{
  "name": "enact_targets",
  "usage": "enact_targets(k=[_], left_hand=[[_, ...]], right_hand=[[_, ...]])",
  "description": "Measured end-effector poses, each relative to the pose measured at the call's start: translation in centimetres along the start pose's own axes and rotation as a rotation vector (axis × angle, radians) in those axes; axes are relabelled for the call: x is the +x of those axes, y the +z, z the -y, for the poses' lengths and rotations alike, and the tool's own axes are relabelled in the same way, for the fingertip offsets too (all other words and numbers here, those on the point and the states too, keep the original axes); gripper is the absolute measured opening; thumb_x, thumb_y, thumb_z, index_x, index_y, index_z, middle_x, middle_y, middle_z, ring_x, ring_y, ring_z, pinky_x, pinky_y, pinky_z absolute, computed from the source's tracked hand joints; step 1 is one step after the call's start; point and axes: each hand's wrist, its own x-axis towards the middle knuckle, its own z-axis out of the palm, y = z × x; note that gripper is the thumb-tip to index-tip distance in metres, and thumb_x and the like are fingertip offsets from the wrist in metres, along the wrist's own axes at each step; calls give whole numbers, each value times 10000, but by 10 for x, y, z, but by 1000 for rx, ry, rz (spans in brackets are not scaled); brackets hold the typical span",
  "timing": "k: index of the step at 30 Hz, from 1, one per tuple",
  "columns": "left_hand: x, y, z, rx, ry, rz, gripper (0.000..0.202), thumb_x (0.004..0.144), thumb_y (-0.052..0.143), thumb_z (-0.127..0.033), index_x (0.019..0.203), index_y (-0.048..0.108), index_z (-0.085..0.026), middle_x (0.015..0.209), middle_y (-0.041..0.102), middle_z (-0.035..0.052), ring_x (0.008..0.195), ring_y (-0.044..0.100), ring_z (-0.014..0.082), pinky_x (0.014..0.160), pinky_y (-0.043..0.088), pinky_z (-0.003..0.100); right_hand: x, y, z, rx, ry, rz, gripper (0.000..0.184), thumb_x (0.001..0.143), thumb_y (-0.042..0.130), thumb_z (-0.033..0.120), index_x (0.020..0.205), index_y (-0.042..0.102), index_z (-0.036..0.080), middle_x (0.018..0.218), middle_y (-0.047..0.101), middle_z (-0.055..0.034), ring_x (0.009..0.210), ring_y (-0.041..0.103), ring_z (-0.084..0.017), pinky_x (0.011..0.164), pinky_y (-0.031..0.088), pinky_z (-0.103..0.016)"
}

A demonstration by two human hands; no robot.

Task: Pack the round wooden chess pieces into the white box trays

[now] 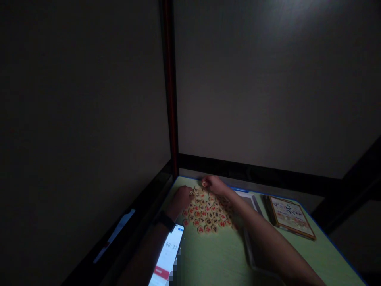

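Note:
Many round wooden xiangqi pieces (208,214) with red or black characters lie flat, packed close together, on the pale green table (214,258). At the far edge of the group, my right hand (216,186) pinches one xiangqi piece (204,184) just above the tabletop. My left hand (182,197), with a dark band (166,221) on its wrist, is at the group's left edge. Its curled fingers are closed at another piece (191,193). My right forearm hides part of the group's right side.
A lit phone (168,254) showing a timer lies beside my left forearm. A light-rimmed tray or box (250,254) is partly under my right arm. A flat box with printed characters (293,216) lies at the right. Dark walls (262,87) meet behind the table.

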Motion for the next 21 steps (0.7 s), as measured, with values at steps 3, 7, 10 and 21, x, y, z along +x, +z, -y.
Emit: enact_targets(k=[3,7,10,21], left_hand=[[0,1,-8,32,-24,0,174,850,565,-225,946,678,-134,1028,682,138,992,620,220,855,435,289],[0,2,-12,57,-40,9,168,868,540,-203,930,674,-123,1044,670,152,1011,613,230,867,435,305],[1,2,-11,62,-30,16,173,879,511,-168,931,667,-116,1034,668,149,1008,610,226,877,434,305],[4,10,-42,-9,248,-26,181,873,514,-146,988,650,-177,1054,661,89,1032,587,204,939,421,312]], right_hand=[[-6,-6,-27,20,90,-12,356,646,516,2,919,702,134,782,733,-35,711,649,-150,639,435,-204],[-14,-5,-51,36,172,9,297,636,497,-27,736,724,136,694,727,-30,656,657,-146,615,444,-207],[-17,0,-57,50,191,25,302,666,493,-17,724,743,141,667,725,-22,618,657,-140,606,454,-211],[-14,7,-57,26,149,13,259,705,548,36,742,768,167,756,758,-36,749,693,-171,695,469,-234]])
